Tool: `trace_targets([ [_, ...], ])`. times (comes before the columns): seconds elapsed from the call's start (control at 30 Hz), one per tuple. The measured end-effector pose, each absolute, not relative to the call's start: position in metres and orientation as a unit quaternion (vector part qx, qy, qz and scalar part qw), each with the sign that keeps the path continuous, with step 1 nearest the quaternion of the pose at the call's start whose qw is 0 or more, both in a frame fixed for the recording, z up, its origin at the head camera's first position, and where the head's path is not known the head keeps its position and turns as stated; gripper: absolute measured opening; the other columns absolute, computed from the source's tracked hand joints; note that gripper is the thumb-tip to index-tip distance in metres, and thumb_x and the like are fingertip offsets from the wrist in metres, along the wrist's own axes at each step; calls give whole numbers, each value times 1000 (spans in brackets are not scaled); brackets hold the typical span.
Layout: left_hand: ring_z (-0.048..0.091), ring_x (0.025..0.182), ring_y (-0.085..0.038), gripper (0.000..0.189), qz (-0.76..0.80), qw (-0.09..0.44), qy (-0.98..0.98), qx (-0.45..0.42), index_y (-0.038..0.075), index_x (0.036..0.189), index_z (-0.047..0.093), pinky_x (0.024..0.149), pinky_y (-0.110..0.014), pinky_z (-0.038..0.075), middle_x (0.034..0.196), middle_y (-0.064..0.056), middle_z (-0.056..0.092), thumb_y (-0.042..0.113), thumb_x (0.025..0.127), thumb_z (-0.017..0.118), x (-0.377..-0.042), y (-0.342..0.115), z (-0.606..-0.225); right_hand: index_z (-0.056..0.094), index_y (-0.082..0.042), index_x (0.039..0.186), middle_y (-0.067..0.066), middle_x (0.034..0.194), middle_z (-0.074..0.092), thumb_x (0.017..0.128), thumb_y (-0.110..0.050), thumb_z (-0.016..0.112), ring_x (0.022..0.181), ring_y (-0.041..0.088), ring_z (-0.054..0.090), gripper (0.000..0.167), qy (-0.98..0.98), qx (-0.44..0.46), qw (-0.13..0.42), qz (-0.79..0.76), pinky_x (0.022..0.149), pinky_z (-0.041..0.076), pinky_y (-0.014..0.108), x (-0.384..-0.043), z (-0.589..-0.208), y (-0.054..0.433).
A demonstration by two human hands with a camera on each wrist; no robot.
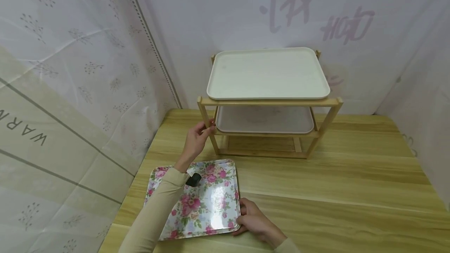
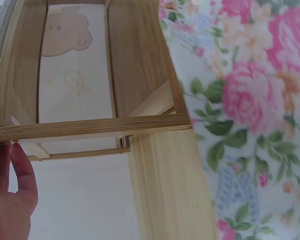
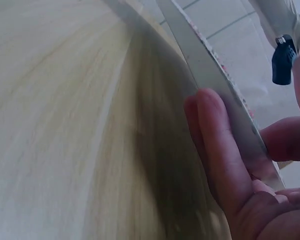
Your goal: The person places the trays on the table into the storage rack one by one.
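Note:
My left hand (image 1: 197, 140) reaches across the flowered tray to the wooden rack (image 1: 270, 102). Its thumb and fingers grip the rack's left front post, level with the lower shelf; the left wrist view shows the thumb (image 2: 24, 172) just under a wooden bar. With the right hand (image 1: 254, 220) I pinch the near right corner of a white tray with pink roses (image 1: 191, 202). In the right wrist view, fingers (image 3: 217, 135) lie along that tray's pale underside and the thumb (image 3: 287, 139) is on its flowered side. My left forearm hides part of the tray.
A plain white tray (image 1: 267, 74) lies on the rack's top level, and a greyish tray (image 1: 264, 119) sits on the shelf below it. The wooden table (image 1: 351, 190) meets printed cloth walls (image 1: 81, 69) at the left, back and right.

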State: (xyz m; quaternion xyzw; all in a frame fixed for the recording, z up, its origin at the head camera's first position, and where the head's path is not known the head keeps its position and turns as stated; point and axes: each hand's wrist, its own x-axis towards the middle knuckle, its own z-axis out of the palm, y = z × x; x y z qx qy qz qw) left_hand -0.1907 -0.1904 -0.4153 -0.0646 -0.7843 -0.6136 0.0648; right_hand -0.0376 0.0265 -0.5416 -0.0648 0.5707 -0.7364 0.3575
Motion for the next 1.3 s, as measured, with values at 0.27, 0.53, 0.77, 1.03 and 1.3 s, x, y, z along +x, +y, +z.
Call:
trace_targets([
  [0.27,63,112,-35,32,-607,78,-789,-64,0,126,62,95,-48,52,121,-24,65,12,96,60,-203,-196,-437,36,16,130,19,100,65,78,13,49,78,28,69,54,585,-74,340,-733,66,60,47,-42,-542,45],
  [0.53,63,113,-31,32,-591,82,-799,-67,4,125,64,94,-45,53,120,-21,66,17,96,61,-201,-197,-436,36,17,132,23,105,67,82,11,48,82,29,70,52,608,-97,317,-722,66,60,47,-47,-539,69],
  [0.77,62,114,-32,32,-597,73,-796,-63,2,126,63,96,-43,52,121,-22,65,13,96,60,-202,-198,-436,34,17,136,26,108,66,85,8,50,85,30,70,54,623,-118,312,-708,66,59,48,-49,-539,92],
  [1.03,62,115,-34,31,-592,68,-801,-60,-3,125,62,96,-42,52,121,-25,65,9,96,59,-197,-194,-425,28,20,139,29,111,65,87,4,52,85,26,70,59,642,-120,308,-692,65,60,43,-49,-539,115],
  [1.3,64,111,-29,32,-587,77,-803,-61,3,125,63,94,-40,53,120,-21,66,16,96,61,-203,-198,-438,22,22,141,34,115,61,92,1,53,88,24,70,62,628,-138,307,-701,67,60,39,-48,-539,137],
])
